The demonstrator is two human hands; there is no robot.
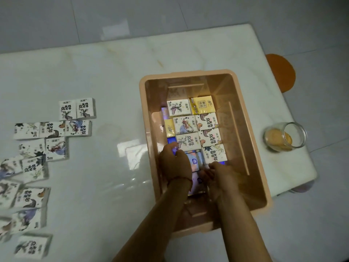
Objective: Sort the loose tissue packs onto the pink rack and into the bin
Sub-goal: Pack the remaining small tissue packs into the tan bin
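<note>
A pink plastic bin (245, 118) stands on the white table, holding several tissue packs: white illustrated ones (188, 140), a yellow one (203, 104) and blue ones (194, 163). Both my hands are inside the bin at its near end. My left hand (174, 163) has its fingers curled over the edge of a blue pack. My right hand (220, 176) lies beside the blue packs, blurred, with its fingers pointing left; what it touches is unclear. Several more white illustrated packs (52, 129) lie in loose rows on the table at the left. No rack is visible.
A glass jar (285, 138) with yellow contents lies on its side near the table's right edge. An orange round stool (281, 72) shows past the table's far right. The table edge runs close behind the bin on the right.
</note>
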